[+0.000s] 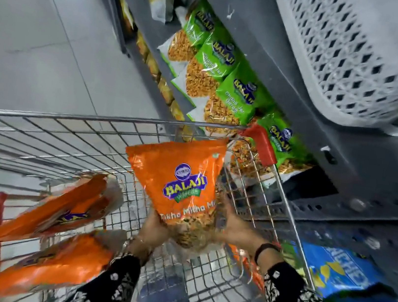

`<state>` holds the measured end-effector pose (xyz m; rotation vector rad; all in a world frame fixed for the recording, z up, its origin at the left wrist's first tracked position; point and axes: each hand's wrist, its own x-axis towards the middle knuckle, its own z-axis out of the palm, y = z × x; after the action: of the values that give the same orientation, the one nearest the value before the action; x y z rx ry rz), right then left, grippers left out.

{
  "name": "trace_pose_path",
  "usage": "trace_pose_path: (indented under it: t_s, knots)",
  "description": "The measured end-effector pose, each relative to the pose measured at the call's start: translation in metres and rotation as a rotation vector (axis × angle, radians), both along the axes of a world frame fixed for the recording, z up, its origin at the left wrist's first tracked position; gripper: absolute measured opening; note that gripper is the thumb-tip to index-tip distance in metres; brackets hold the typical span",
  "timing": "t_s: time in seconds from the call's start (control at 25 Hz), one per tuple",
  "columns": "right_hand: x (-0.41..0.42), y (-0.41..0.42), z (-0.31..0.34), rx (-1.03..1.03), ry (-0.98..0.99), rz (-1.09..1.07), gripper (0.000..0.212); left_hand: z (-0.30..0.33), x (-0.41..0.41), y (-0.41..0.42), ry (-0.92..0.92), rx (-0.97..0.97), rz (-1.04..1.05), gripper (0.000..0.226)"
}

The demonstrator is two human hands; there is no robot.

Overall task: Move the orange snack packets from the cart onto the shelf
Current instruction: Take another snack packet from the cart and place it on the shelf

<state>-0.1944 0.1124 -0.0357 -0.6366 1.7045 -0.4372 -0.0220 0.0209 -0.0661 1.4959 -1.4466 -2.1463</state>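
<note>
An orange Balaji snack packet (180, 181) is held upright above the wire cart (67, 128), near the cart's right front corner. My left hand (155, 229) grips its lower left edge and my right hand (233, 225) grips its lower right edge. Two more orange packets (53, 217) lie tilted inside the cart at the left. The grey shelf (257, 64) runs along the right, just beyond the cart.
Green Balaji packets (240, 95) stand in a row on the shelf behind the cart's red corner guard (261, 144). A grey perforated basket (361, 58) sits on the upper right. Blue packets (352, 290) fill the lower shelf at right. Grey tiled floor (42, 36) lies left.
</note>
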Motion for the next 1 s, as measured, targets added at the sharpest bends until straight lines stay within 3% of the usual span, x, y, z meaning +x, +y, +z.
trace_pose_path:
  t_s: [0.12,0.32,0.44,0.6,0.84,1.0]
  knots:
    - [0.009,0.0,-0.023,-0.014,-0.011,-0.085,0.104,-0.005,0.0,-0.007,-0.019,-0.035,-0.014,0.108]
    - [0.018,-0.001,-0.013,-0.049,0.135,-0.187,0.1,0.006,-0.001,0.003,-0.094,-0.038,-0.043,0.063]
    - [0.025,0.008,0.015,-0.111,0.201,-0.249,0.097,0.034,-0.005,0.007,-0.06,-0.076,-0.04,0.061]
    - [0.03,0.03,0.093,-0.267,0.206,-0.294,0.087,0.111,-0.004,0.018,0.092,-0.219,-0.065,0.073]
    - [0.04,0.094,0.22,-0.541,0.235,-0.366,0.066,0.219,0.005,0.043,0.323,-0.339,-0.171,0.065]
    - [0.048,0.161,0.273,-0.625,0.364,-0.448,0.072,0.272,0.0,0.092,0.381,-0.444,-0.253,0.063]
